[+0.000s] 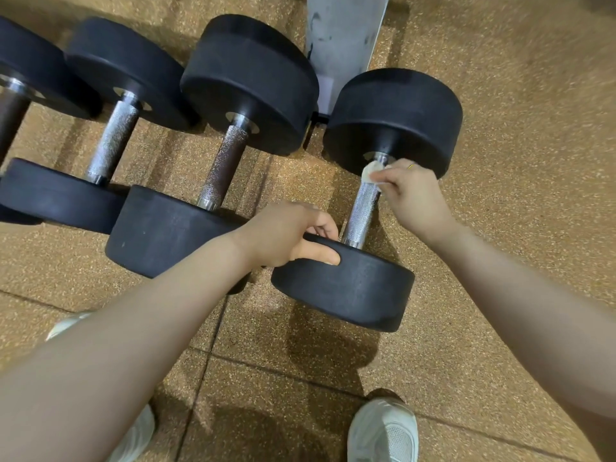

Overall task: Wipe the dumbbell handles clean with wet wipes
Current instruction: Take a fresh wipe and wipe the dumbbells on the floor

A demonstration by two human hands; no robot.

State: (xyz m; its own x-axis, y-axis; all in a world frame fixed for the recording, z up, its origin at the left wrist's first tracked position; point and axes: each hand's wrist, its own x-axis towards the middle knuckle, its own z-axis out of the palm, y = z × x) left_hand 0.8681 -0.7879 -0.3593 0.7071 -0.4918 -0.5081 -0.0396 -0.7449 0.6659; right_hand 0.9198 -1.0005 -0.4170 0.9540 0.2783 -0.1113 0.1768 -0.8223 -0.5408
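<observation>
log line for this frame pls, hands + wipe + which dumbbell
left hand: grips near weight head | right hand: holds wet wipe on handle, far end | dumbbell: rightmost | on floor

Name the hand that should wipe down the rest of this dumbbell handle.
Right. The right hand already holds the wet wipe at the handle's far end; the left hand grips the near weight head.

The weights [393,118] are black. The handle [361,211] is shiny silver with tiny criss-cross bumps. The wipe [370,171] is white. The floor [516,161] is speckled orange-brown. The shoes [383,431] are white.
</observation>
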